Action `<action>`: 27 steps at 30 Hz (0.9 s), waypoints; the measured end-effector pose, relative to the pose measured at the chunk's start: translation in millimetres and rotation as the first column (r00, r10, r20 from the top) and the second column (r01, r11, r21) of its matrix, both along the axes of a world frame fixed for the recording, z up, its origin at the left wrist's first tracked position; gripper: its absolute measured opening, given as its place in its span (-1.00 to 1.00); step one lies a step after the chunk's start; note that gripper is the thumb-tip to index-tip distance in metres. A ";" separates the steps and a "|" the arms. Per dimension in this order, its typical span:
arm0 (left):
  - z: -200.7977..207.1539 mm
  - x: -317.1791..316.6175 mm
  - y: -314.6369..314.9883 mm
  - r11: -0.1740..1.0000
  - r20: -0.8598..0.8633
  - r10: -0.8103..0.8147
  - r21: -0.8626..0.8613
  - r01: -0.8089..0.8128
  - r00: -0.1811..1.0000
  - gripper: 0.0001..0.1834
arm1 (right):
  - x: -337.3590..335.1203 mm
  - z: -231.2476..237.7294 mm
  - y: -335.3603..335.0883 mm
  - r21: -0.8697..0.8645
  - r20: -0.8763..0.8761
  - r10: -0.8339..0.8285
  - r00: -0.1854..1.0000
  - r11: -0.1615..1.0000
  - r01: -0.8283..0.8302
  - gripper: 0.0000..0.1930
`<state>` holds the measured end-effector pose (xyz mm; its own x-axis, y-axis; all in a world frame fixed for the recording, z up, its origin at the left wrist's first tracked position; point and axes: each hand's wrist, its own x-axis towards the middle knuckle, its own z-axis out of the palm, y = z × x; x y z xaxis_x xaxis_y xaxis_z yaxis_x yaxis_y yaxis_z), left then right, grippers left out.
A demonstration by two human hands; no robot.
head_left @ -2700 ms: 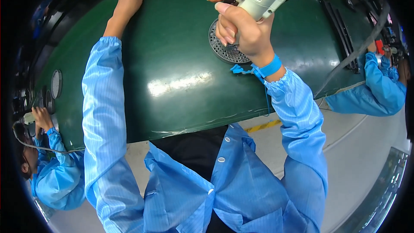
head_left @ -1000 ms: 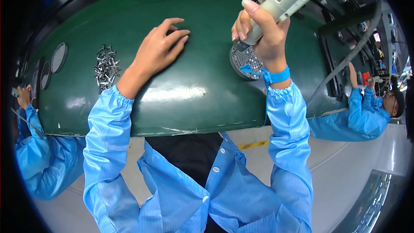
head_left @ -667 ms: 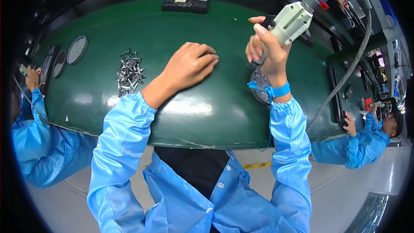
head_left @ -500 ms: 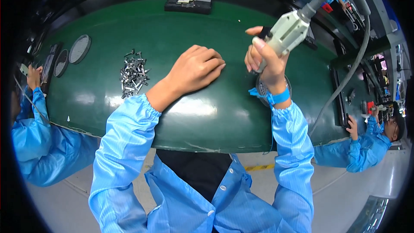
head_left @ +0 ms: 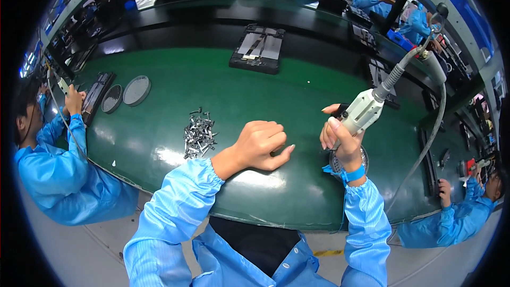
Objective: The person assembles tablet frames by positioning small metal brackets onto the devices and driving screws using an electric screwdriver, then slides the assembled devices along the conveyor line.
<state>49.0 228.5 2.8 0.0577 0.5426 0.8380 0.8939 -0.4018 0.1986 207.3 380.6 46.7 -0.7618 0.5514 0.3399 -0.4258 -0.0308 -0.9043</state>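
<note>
My right hand (head_left: 345, 141) is wrapped round a white electric screwdriver (head_left: 363, 110), held up over the right part of the green bench with its cord end pointing up and away. The driver's tip is hidden by my fingers. Below that hand, partly covered by it, sits a round dish (head_left: 364, 157) of small parts. My left hand (head_left: 261, 146) rests knuckles up on the bench, fingers curled and thumb sticking out, with nothing seen in it. To its left lies a loose pile of small black and silver parts (head_left: 199, 135). A blue strap (head_left: 355, 174) circles my right wrist.
An opened flat black device (head_left: 270, 48) lies at the bench's far side. Two round trays (head_left: 137, 90) stand at the left. The screwdriver's grey cable (head_left: 436, 122) loops down on the right. Co-workers in blue sit at the left (head_left: 58, 180), at the right and across the bench.
The view has tilted up, so more of the far side shows. My left hand's fingers have curled in further and its thumb now sticks out; my right hand keeps its hold on the screwdriver.
</note>
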 end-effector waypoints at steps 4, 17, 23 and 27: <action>-2.0 -3.7 -3.4 1.000 0.003 0.017 -0.002 -0.017 1.000 -0.53 | -2.6 2.3 -1.6 -0.011 0.003 -0.004 1.000 1.000 0.004 -0.74; -9.7 -4.2 1.9 0.997 -0.031 0.075 -0.014 -0.076 0.997 -0.51 | -1.7 0.5 -1.9 -0.007 0.021 -0.007 1.000 1.000 0.007 -0.74; -14.4 -0.7 6.2 0.998 -0.019 0.058 -0.026 -0.059 0.998 -0.49 | 1.5 -4.6 1.5 0.011 -0.002 -0.028 1.000 1.000 0.028 -0.74; -13.1 -0.6 7.1 0.995 -0.015 0.051 -0.080 -0.052 0.999 -0.50 | 1.3 -2.0 2.9 0.006 0.004 -0.039 0.999 0.999 0.039 -0.74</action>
